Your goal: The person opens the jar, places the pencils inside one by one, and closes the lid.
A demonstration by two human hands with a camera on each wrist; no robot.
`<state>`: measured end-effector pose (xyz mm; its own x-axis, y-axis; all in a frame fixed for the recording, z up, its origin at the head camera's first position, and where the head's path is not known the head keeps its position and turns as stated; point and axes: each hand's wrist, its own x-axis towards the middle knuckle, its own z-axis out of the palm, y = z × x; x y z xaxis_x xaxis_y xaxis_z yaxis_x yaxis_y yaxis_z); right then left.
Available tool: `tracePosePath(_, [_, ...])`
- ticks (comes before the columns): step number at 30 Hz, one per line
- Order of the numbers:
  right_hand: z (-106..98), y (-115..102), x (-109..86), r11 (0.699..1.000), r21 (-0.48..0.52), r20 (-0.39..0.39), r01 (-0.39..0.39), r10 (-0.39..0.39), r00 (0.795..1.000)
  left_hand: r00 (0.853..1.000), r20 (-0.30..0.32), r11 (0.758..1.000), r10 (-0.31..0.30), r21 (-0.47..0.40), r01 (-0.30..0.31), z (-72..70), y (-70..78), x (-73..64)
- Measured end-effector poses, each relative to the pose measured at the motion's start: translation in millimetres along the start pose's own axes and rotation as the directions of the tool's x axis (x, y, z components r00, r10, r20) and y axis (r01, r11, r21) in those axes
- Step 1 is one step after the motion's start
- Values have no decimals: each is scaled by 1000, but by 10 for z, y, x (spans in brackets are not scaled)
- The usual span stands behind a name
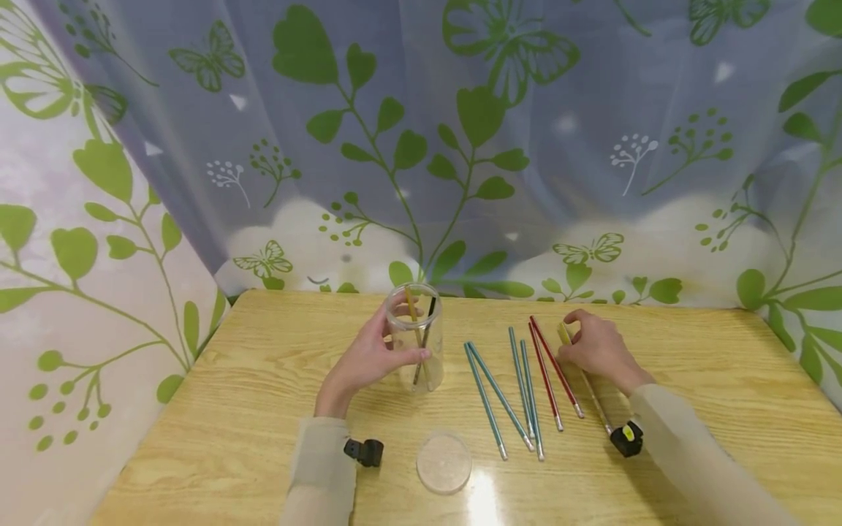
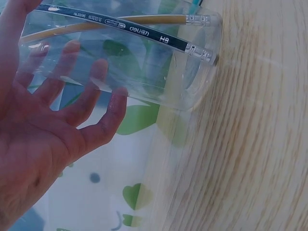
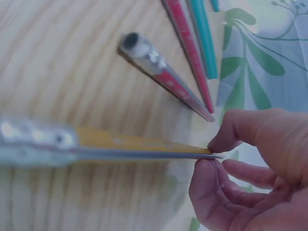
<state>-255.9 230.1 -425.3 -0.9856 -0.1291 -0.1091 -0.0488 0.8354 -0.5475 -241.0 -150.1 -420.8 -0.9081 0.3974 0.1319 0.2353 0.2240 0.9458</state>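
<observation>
My left hand (image 1: 371, 354) holds a clear plastic jar (image 1: 437, 351), thumb across the front and fingers round the back. Upright on the table, the jar has its mouth uncovered. Inside lean a dark HB pencil (image 2: 144, 31) and a yellow pencil (image 2: 161, 20), silver eraser ends at the bottom. Farther right, my right hand (image 1: 598, 347) pinches another yellow pencil (image 3: 125, 142) near its far end between thumb and fingers. That pencil's silver eraser end points back toward the right wrist camera.
Between the hands lie several blue-green pencils (image 1: 484, 398) and two red pencils (image 1: 544, 374), eraser ends toward me. A round clear lid (image 1: 444, 464) lies in front of the jar. A patterned curtain (image 1: 395, 183) hangs behind the wooden table (image 1: 250, 409).
</observation>
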Motion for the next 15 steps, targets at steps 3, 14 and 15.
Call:
tracePosePath(3, [-54, -7, -21, 1000, -3, -12, -2, 2, 1000, 1000, 1, 1000, -4, 1, 4, -5, 8, 2])
tracePosePath(14, [-181, -2, -95, 1000, -3, -54, -10, 10, 998, 1000, 1, 1000, -13, 21, 13, -4, 14, -10])
tracePosePath(15, [-189, -4, -108, 1000, -3, -60, -9, 9, 998, 1000, 2, 1000, -12, 24, 12, -4, 11, -11])
